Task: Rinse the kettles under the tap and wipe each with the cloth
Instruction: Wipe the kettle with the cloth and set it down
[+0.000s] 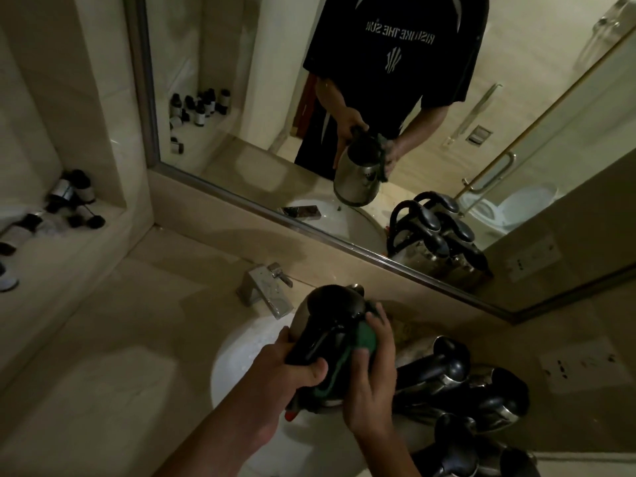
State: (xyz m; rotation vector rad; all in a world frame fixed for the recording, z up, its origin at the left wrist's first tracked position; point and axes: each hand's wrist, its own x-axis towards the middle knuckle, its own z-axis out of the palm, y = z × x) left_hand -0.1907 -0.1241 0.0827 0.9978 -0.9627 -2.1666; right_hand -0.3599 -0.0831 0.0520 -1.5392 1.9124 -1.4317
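A steel kettle point(330, 304) with a black lid and handle hangs over the white sink point(241, 356). My left hand point(292, 366) grips its black handle from the left. My right hand point(371, 370) presses a green cloth point(363, 339) against the kettle's right side, with fingers curled round the cloth. The chrome tap point(265, 290) stands just behind the kettle; no water stream is visible. Several more steel kettles point(481, 397) with black lids stand crowded on the counter to the right of the sink.
A large mirror point(344, 98) covers the wall behind the counter and reflects the person and the kettles. Small dark bottles point(65, 201) lie on a ledge at the left. The beige counter point(120, 356) stretches left of the sink.
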